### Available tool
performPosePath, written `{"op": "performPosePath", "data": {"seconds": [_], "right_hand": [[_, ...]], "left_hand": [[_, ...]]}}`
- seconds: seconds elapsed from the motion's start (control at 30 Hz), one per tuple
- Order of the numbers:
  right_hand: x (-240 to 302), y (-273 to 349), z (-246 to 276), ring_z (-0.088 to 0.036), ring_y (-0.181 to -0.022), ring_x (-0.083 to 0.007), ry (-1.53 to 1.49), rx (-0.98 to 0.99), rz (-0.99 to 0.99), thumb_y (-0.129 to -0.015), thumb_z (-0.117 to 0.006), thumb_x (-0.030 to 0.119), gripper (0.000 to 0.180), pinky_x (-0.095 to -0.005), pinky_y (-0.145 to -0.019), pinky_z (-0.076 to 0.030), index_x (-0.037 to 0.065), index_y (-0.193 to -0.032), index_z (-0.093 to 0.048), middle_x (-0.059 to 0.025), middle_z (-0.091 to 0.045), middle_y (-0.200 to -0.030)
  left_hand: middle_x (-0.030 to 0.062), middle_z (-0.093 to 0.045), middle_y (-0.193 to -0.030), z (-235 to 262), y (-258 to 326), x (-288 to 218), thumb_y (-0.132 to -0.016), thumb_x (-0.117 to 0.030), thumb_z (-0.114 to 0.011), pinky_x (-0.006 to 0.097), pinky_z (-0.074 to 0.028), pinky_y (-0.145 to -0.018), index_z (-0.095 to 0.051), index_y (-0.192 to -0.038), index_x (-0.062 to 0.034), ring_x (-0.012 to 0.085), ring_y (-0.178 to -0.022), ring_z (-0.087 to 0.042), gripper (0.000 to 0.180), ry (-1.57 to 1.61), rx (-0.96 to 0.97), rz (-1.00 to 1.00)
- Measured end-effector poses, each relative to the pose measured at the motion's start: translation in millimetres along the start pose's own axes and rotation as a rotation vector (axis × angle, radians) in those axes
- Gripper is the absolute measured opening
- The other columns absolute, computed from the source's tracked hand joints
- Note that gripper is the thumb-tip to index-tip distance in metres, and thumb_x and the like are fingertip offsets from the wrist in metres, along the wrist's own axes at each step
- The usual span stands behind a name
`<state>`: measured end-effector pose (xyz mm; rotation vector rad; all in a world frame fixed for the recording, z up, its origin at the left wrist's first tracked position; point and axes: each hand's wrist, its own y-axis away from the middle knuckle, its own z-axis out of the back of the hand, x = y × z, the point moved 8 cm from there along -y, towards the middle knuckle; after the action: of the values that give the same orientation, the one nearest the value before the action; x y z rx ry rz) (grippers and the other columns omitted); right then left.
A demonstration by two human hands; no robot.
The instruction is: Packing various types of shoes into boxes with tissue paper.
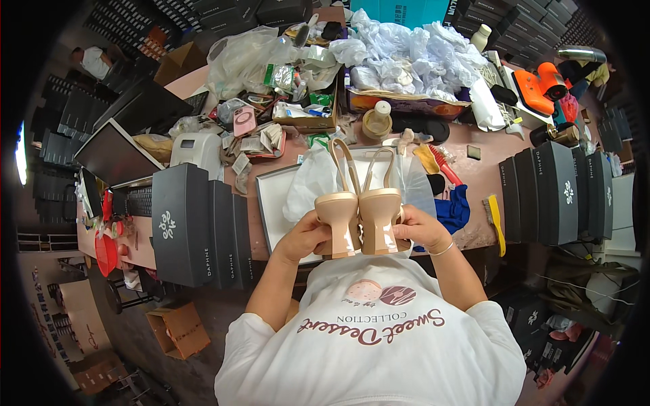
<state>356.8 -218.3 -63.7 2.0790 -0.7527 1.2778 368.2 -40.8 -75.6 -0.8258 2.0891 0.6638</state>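
Observation:
A pair of beige heeled slingback shoes is held up side by side in front of my chest, block heels toward me and thin straps rising above. My left hand is closed around the left shoe. On the other side, my right hand grips the right shoe. Both shoes touch or nearly touch at the heels. Behind them on the table lies a shallow open box with white tissue paper in it. The shoes partly cover both.
Dark shoeboxes stand upright at the left and right. A yellow brush, a blue cloth and a red-handled brush lie to the right. Farther back are a bottle, a bin of crumpled paper and a monitor.

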Motion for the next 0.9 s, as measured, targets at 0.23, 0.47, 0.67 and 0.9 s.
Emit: {"op": "performPosePath", "data": {"seconds": [0.23,0.47,0.67,0.9], "right_hand": [[-9.4,2.3,-3.5,-0.039,-0.049,-0.0029,0.003,0.03,0.062,-0.09,-0.063,0.024,0.023,-0.0203,-0.042,-0.03,0.001,-0.089,-0.061,0.005,-0.048,-0.062],[-8.2,4.7,-9.8,-0.038,-0.051,-0.0031,-0.042,0.056,0.034,-0.09,-0.062,0.022,0.021,-0.0199,-0.043,-0.029,0.001,-0.091,-0.062,0.0048,-0.048,-0.064],[-29.1,-9.5,2.9,-0.06,-0.076,-0.0095,-0.254,-0.216,-0.081,-0.093,-0.057,0.026,0.033,-0.0226,-0.064,-0.049,-0.001,-0.112,-0.058,-0.0053,-0.063,-0.093],[-49.2,-18.3,10.0,-0.064,-0.089,-0.0145,-0.461,-0.231,-0.177,-0.094,-0.054,0.027,0.036,-0.0286,-0.078,-0.053,-0.001,-0.116,-0.057,-0.0107,-0.064,-0.107]], "left_hand": [[-0.001,-0.059,-0.084,-9.1,4.8,-5.2,-0.086,0.0,-0.051,0.017,-0.034,-0.047,-0.055,-0.119,0.0001,0.0025,-0.062,-0.049,0.033,-0.072,0.008,-0.001],[0.003,-0.062,-0.099,-10.8,7.2,-5.5,-0.085,-0.002,-0.054,0.02,-0.047,-0.067,-0.054,-0.12,0.0004,0.0074,-0.085,-0.058,0.035,-0.075,0.018,0.049],[0.009,-0.061,-0.111,-1.8,-7.7,6.3,-0.092,-0.016,-0.054,0.031,-0.051,-0.082,-0.051,-0.123,-0.001,0.0177,-0.097,-0.06,0.035,0.287,-0.129,0.116],[0.013,-0.059,-0.116,4.8,-18.2,20.7,-0.094,-0.023,-0.051,0.037,-0.048,-0.093,-0.049,-0.124,-0.0015,0.0233,-0.104,-0.059,0.037,0.516,-0.117,0.136]]}}
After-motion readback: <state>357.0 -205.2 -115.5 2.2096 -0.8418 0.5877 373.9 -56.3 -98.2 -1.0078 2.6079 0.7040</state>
